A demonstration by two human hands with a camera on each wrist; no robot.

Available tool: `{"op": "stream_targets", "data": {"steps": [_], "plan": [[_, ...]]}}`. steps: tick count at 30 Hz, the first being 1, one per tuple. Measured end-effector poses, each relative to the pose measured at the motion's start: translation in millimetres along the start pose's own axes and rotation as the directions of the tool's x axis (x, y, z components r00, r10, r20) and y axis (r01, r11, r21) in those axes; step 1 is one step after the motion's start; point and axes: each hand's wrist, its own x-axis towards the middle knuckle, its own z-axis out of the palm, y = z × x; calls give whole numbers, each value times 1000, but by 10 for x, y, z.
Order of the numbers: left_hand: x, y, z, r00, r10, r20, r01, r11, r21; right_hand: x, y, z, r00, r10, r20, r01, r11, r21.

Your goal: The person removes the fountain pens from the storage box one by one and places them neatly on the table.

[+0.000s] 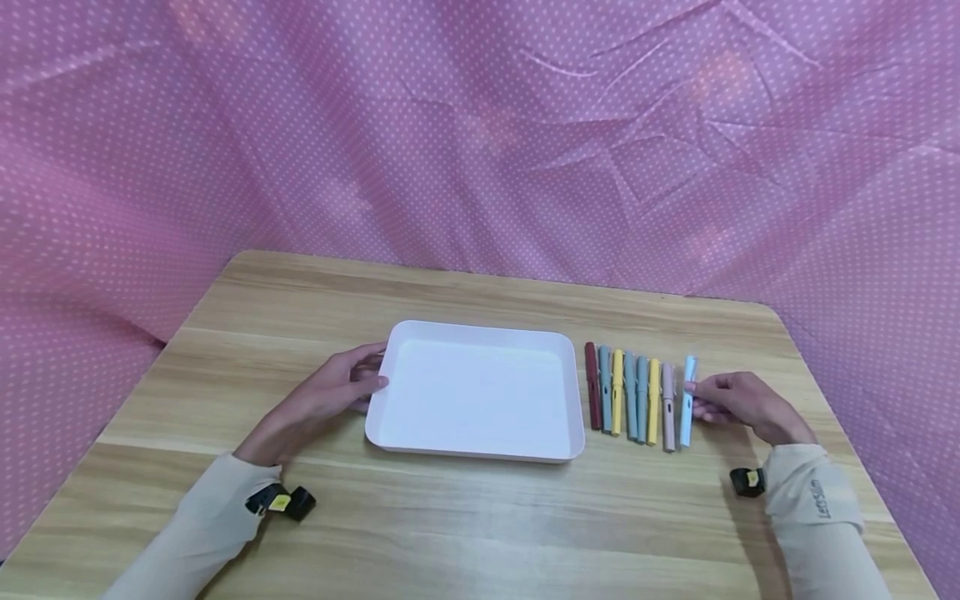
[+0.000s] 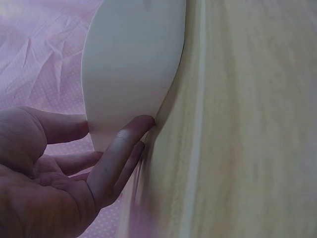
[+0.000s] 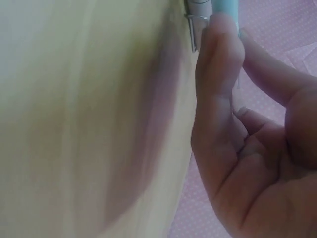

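Observation:
A shallow white tray [image 1: 472, 400] lies on the table. At its left side my left hand [image 1: 330, 387] holds the edge, thumb at the rim and fingers against the outer wall [image 2: 133, 64], one fingertip low by the tabletop. My right hand [image 1: 738, 404] pinches a light blue pen [image 1: 687, 408] between thumb and fingers, at the right end of a row of pens. In the right wrist view, only a short piece of that pen [image 3: 225, 7] shows above the fingertips, beside a mauve pen [image 3: 199, 9] with a metal clip.
Between tray and right hand several capped pens stand side by side: dark red [image 1: 593, 387], blue-grey [image 1: 605, 392], yellow [image 1: 617, 396] and mauve [image 1: 669, 408] among them. Pink dotted cloth [image 1: 480, 150] hangs behind and beside the wooden table [image 1: 480, 533].

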Motion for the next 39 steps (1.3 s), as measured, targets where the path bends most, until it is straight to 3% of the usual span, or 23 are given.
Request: {"op": "stream_targets", "data": {"steps": [21,33,39], "plan": [[1,-14,-10,1000,8,1,-8,1000,-4,55,66,58,997,18,74,-20,999,32],[12,-12,-7,999,-40,-6,40,999,6,70,64,81,998,27,60,-28,1000,11],[12,-27,-2,1000,-27,-4,27,1000,6,68,77,104,999,11,49,-10,1000,-12]]}}
